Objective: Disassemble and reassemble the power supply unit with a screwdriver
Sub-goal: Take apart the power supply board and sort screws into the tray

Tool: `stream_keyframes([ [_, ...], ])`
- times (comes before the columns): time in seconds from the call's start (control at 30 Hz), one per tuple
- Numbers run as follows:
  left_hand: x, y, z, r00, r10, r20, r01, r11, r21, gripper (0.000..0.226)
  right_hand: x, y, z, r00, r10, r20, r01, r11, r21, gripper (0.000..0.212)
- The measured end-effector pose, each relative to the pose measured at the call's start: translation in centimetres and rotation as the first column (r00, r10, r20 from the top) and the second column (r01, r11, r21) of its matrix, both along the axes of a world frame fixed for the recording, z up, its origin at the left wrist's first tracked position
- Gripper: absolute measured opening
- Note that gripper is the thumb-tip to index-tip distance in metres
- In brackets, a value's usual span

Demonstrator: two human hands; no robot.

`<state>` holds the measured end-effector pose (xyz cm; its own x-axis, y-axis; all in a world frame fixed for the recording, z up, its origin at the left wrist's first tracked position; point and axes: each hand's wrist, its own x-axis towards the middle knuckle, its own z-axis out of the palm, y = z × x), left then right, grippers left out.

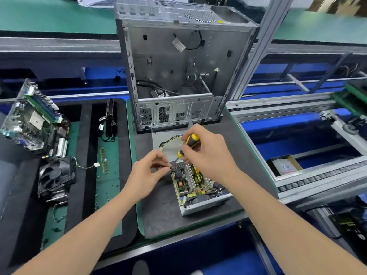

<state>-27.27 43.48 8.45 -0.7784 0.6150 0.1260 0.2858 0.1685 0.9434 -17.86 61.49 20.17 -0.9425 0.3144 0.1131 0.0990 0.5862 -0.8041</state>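
Observation:
The power supply unit (198, 189) lies open on the dark mat, its circuit board and heatsink exposed, cover off. My right hand (208, 153) grips a yellow-and-black screwdriver (188, 142), tip pointing down at the unit's far left corner by the black mesh. My left hand (147, 175) pinches something small and dark at that same corner; what it is cannot be made out. A bundle of yellow and black wires (168, 140) runs from the unit over a grey metal plate (160, 139) behind it.
An emptied computer case (178, 76) stands upright just behind the plate. To the left lie a motherboard (33, 124), a cooling fan (55, 177), a RAM stick (104, 160) and a black card (109, 118). Conveyor rails and a small cardboard box (285, 164) are on the right.

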Motion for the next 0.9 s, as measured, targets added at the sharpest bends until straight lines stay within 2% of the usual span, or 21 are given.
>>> stream_keyframes([
  [0.27, 1.4, -0.4, -2.5, 0.992, 0.024, 0.126, -0.029, 0.999, 0.036, 0.031, -0.6, -0.9, -1.1, 0.996, 0.053, 0.073, -0.062, 0.99, 0.129, 0.019],
  [0.43, 2.2, -0.2, -3.4, 0.995, 0.073, 0.074, -0.074, 0.997, 0.021, 0.031, -0.6, -1.3, -1.6, 0.994, 0.048, 0.095, -0.062, 0.987, 0.147, 0.017],
  [0.77, 2.0, -0.3, -3.9, 0.983, 0.097, 0.157, -0.111, 0.99, 0.085, 0.035, -0.4, -1.5, -2.0, 0.995, 0.003, 0.098, -0.018, 0.987, 0.158, 0.014],
  [0.9, 1.9, -0.4, -4.2, 0.98, 0.155, 0.122, -0.159, 0.987, 0.023, 0.035, -0.5, -1.4, -2.0, 0.996, -0.027, 0.087, 0.011, 0.983, 0.185, 0.013],
])
